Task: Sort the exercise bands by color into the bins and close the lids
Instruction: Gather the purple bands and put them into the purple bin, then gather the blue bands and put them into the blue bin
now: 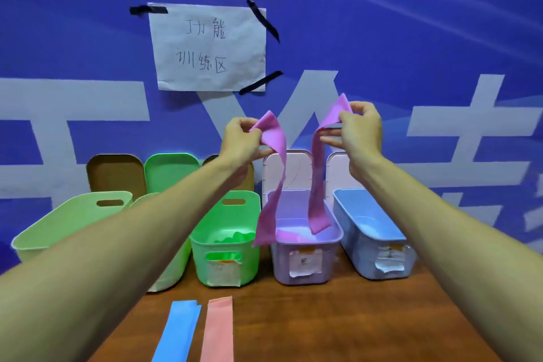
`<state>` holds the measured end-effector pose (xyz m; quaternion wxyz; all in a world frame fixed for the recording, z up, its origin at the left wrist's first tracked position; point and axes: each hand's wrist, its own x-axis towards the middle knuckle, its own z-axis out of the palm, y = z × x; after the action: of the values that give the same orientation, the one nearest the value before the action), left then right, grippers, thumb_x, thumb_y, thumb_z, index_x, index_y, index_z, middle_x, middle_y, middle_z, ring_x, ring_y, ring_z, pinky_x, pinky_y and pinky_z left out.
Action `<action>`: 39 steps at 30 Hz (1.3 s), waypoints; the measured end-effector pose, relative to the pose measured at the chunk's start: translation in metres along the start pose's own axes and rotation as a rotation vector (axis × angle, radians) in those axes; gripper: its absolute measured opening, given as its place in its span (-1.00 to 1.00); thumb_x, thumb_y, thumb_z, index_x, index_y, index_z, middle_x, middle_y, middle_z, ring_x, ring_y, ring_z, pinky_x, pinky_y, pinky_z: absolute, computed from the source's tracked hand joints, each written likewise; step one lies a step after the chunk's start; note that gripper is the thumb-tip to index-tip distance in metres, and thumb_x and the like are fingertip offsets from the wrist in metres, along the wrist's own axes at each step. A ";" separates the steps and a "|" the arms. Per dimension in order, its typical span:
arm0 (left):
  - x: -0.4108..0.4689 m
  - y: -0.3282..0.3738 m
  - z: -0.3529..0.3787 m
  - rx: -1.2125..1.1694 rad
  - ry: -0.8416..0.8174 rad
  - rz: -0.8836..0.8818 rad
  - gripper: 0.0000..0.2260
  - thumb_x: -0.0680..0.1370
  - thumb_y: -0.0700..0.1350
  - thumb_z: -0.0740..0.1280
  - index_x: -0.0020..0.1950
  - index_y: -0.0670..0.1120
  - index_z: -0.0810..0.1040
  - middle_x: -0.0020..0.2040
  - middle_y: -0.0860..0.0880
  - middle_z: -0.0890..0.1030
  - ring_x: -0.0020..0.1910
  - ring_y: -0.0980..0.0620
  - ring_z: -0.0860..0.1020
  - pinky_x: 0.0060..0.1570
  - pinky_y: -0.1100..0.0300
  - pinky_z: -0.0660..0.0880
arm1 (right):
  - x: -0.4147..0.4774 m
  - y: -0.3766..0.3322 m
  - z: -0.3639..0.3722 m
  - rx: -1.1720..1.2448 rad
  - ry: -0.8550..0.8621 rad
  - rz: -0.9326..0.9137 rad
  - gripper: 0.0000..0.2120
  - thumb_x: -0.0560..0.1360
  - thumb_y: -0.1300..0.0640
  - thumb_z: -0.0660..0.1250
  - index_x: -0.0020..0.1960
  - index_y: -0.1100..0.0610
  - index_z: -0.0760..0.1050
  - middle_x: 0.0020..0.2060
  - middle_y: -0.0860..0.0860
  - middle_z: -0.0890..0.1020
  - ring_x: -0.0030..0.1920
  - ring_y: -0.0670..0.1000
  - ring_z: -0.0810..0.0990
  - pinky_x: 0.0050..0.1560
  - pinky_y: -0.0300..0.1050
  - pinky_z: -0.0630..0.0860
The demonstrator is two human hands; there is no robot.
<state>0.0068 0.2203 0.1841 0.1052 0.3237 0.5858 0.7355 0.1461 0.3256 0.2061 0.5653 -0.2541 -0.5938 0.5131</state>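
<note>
A pink exercise band point(276, 161) hangs in a loop between my hands, above the lilac bin point(305, 261). My left hand point(241, 138) pinches one end of the band and my right hand point(358, 129) pinches the other. The band's lower part drops into the lilac bin and over its left rim. A blue band point(176, 329) and a salmon band point(219, 329) lie flat on the wooden table near me. The green bin point(226, 244) holds something green. The blue bin point(373, 232) stands at the right.
A pale green bin point(67, 223) stands at the left, partly behind my left forearm. Lids lean against the blue wall behind the bins: brown point(114, 173), green point(170, 169), pink point(296, 167). A taped paper sign point(208, 47) hangs on the wall.
</note>
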 end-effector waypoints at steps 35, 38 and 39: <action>0.003 -0.124 0.008 0.578 -0.392 -0.142 -0.78 0.52 -0.30 0.27 0.15 -0.18 0.55 -0.07 -0.05 0.54 -0.17 0.06 0.49 -0.28 0.43 0.40 | -0.008 0.143 -0.011 -0.568 -0.489 0.277 -0.75 0.48 0.35 0.24 -0.28 0.07 0.50 -0.20 0.09 0.57 -0.17 0.06 0.55 -0.01 0.08 0.61; -0.020 -0.118 -0.025 0.597 -0.362 -0.012 -0.79 0.50 -0.33 0.26 0.00 -0.09 0.59 -0.10 0.01 0.60 -0.15 0.11 0.53 -0.20 0.46 0.41 | -0.028 0.144 -0.002 -0.574 -0.554 0.274 -0.84 0.50 0.33 0.24 -0.16 0.14 0.54 -0.15 0.09 0.60 -0.18 0.05 0.60 -0.13 -0.02 0.61; -0.030 -0.116 -0.037 0.604 -0.369 0.021 -0.79 0.49 -0.34 0.27 -0.03 -0.07 0.58 -0.10 0.01 0.61 -0.15 0.12 0.54 -0.16 0.44 0.43 | -0.036 0.144 0.003 -0.563 -0.580 0.278 -0.87 0.51 0.33 0.24 -0.10 0.16 0.54 -0.16 0.09 0.60 -0.20 0.04 0.60 -0.17 -0.07 0.59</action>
<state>-0.0185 0.2085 0.0621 0.1009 0.4736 0.7448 0.4592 0.1119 0.3424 0.0621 0.2090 -0.3215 -0.8052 0.4523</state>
